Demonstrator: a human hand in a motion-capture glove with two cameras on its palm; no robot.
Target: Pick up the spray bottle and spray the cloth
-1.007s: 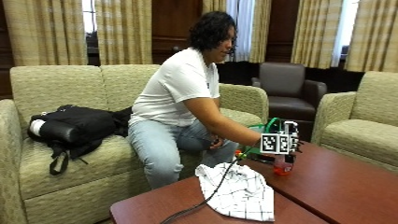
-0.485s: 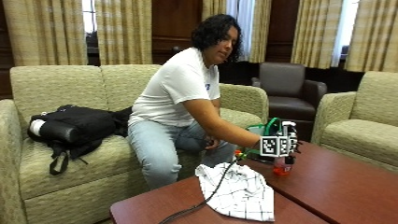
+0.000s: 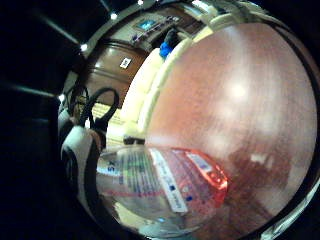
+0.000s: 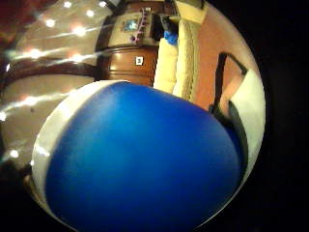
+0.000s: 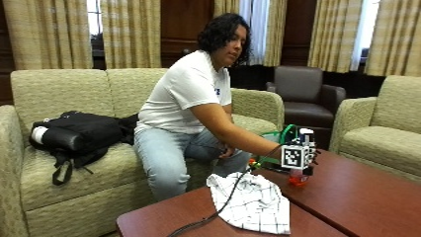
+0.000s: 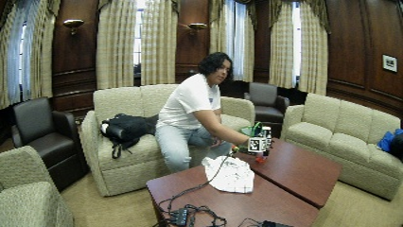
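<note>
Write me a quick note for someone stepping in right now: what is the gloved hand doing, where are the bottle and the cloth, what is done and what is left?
Right hand: at the spray bottle on the red-brown table; the bottle fills its palm view, but the grip cannot be confirmed.
Cloth: white checked, crumpled on the table beside the hand, nearer the table's front edge.
Done: hand has reached the bottle.
Left: lift the bottle, aim at the cloth, spray.
</note>
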